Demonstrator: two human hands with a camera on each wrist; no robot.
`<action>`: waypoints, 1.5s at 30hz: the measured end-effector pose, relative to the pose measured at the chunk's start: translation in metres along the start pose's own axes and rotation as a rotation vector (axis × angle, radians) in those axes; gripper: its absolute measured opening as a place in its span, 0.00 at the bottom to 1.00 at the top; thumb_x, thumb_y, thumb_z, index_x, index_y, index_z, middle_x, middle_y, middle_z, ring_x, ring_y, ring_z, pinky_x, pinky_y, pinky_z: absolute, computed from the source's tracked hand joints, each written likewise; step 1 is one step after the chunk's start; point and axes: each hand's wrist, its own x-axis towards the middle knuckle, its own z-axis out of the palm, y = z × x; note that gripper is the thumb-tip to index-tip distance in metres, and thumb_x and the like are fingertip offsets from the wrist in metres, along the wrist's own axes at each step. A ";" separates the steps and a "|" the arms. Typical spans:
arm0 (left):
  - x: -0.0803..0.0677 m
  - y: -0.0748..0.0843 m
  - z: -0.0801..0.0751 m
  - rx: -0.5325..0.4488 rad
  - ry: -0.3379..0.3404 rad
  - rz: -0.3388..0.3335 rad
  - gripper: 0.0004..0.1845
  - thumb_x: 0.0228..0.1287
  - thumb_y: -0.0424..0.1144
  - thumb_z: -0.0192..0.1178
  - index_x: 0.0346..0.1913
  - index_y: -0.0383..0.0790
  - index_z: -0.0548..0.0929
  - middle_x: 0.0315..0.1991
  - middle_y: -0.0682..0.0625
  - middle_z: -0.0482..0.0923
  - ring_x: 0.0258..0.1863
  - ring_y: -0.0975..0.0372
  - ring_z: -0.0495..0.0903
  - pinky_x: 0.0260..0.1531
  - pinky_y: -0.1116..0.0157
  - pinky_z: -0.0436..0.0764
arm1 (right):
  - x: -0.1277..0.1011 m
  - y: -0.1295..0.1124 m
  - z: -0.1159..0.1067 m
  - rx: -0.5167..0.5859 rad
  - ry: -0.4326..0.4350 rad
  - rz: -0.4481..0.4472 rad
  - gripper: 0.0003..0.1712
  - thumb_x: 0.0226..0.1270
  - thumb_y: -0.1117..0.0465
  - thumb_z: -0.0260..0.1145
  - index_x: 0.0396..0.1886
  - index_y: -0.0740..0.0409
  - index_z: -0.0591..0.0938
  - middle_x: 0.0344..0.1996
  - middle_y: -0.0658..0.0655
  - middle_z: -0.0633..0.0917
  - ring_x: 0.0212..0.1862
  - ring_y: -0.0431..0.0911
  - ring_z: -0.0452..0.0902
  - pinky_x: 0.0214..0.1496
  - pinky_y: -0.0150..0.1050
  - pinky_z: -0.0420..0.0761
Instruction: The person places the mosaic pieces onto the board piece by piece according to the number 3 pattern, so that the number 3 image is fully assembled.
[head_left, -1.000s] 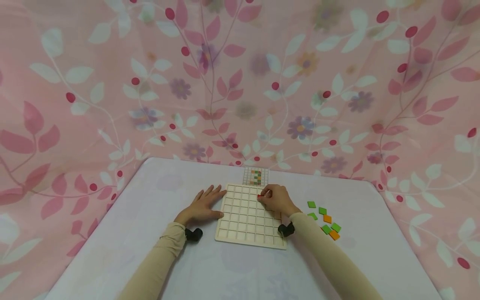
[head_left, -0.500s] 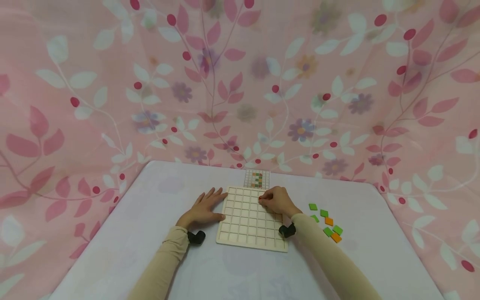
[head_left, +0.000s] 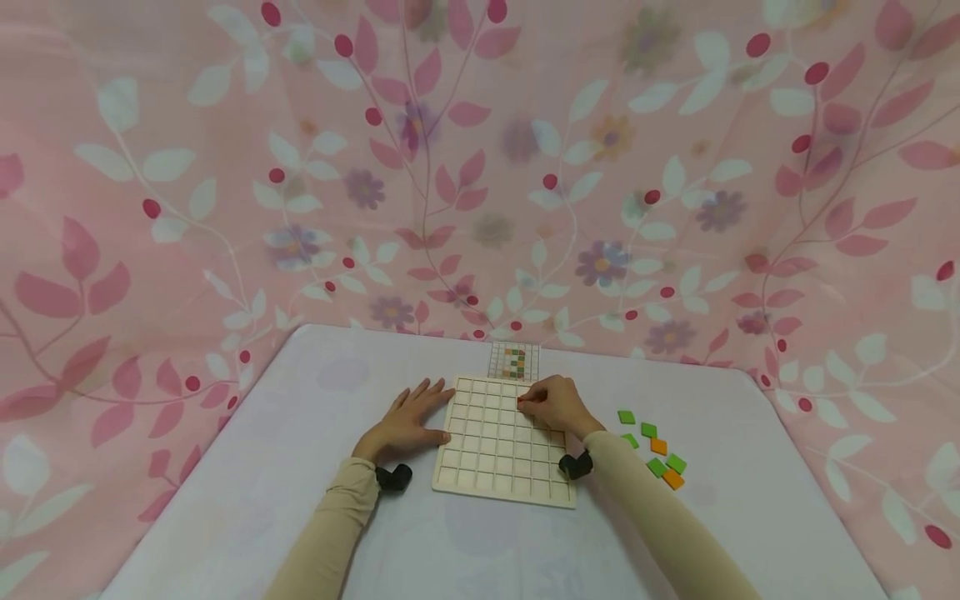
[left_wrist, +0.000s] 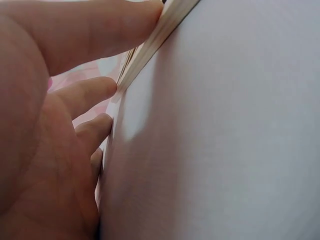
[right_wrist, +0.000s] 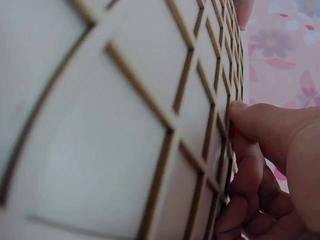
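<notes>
A pale wooden grid board (head_left: 487,442) lies on the white table. My right hand (head_left: 558,406) is over its far right part, thumb and finger pinching a small red tile (head_left: 519,402) at one of the squares. In the right wrist view only a sliver of the red tile (right_wrist: 232,131) shows between the fingertips; whether it sits fully in a square is hidden. My left hand (head_left: 405,423) lies with fingers spread at the board's left side. Its thumb (left_wrist: 145,20) and index fingertip touch the board's edge (left_wrist: 165,35) in the left wrist view.
A small card (head_left: 515,361) printed with a coloured grid pattern lies just beyond the board. Right of the right arm, several loose green tiles (head_left: 648,430) and orange tiles (head_left: 658,447) are scattered. A pink floral curtain (head_left: 480,167) hangs behind the table.
The head view has shifted slightly. Less of the red tile shows at my right fingertips, while that hand stays at nearly the same spot. My left hand keeps its place by the board.
</notes>
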 end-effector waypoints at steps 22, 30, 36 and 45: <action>0.003 -0.003 -0.001 0.005 -0.005 0.019 0.45 0.62 0.55 0.65 0.78 0.51 0.57 0.80 0.49 0.45 0.80 0.51 0.37 0.74 0.44 0.35 | -0.021 0.038 -0.045 -0.084 0.196 -0.036 0.17 0.67 0.52 0.69 0.48 0.57 0.87 0.27 0.50 0.82 0.27 0.45 0.73 0.28 0.36 0.75; 0.003 -0.003 -0.002 0.011 -0.003 0.032 0.45 0.62 0.56 0.65 0.78 0.50 0.58 0.80 0.47 0.46 0.79 0.48 0.38 0.74 0.42 0.36 | -0.041 0.066 -0.070 -0.172 0.251 0.012 0.16 0.66 0.56 0.70 0.48 0.60 0.87 0.37 0.58 0.83 0.38 0.50 0.78 0.40 0.44 0.79; 0.002 -0.002 -0.004 -0.003 0.008 0.049 0.44 0.62 0.54 0.66 0.78 0.47 0.59 0.80 0.44 0.47 0.79 0.45 0.39 0.73 0.41 0.37 | -0.051 0.081 -0.081 -0.176 0.239 0.043 0.20 0.66 0.54 0.69 0.52 0.62 0.85 0.44 0.63 0.82 0.45 0.55 0.78 0.49 0.52 0.79; 0.002 -0.002 -0.003 -0.002 0.001 0.038 0.45 0.61 0.55 0.66 0.77 0.48 0.59 0.80 0.45 0.47 0.79 0.47 0.39 0.73 0.42 0.37 | -0.071 0.094 -0.092 -0.164 0.162 0.091 0.24 0.65 0.51 0.70 0.56 0.60 0.83 0.47 0.62 0.81 0.48 0.55 0.78 0.53 0.54 0.80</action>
